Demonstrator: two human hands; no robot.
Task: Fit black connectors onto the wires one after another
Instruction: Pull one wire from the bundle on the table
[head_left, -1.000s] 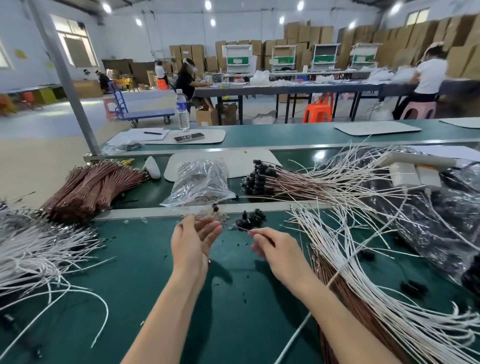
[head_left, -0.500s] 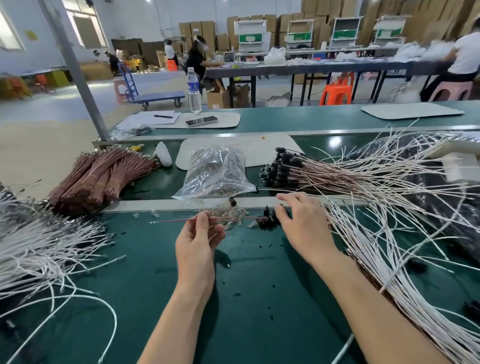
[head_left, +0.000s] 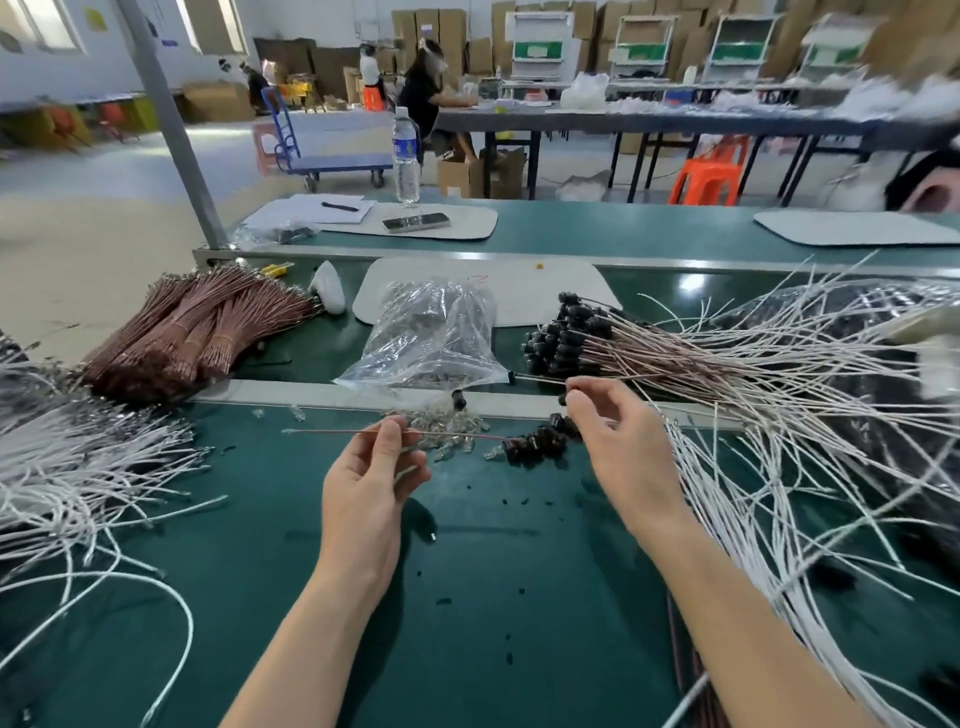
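Across our green desk (head_left: 519, 597) sprawl white wires (head_left: 78, 467). Our left hand (head_left: 371, 483) pinches one thin wire (head_left: 332, 432) held level. Our right hand (head_left: 623, 441) pinches a black connector (head_left: 562, 399) just above the loose connector pile (head_left: 535, 441).

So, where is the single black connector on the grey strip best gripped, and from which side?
Probably pinch the connector across its sides, coming from above: it sits alone on the flat strip, and the plastic bag lies close behind it.

We look across a pale floor (head_left: 104, 218) to a long grey table (head_left: 675, 123), an orange stool (head_left: 706, 174) and stacked cardboard boxes (head_left: 441, 26).
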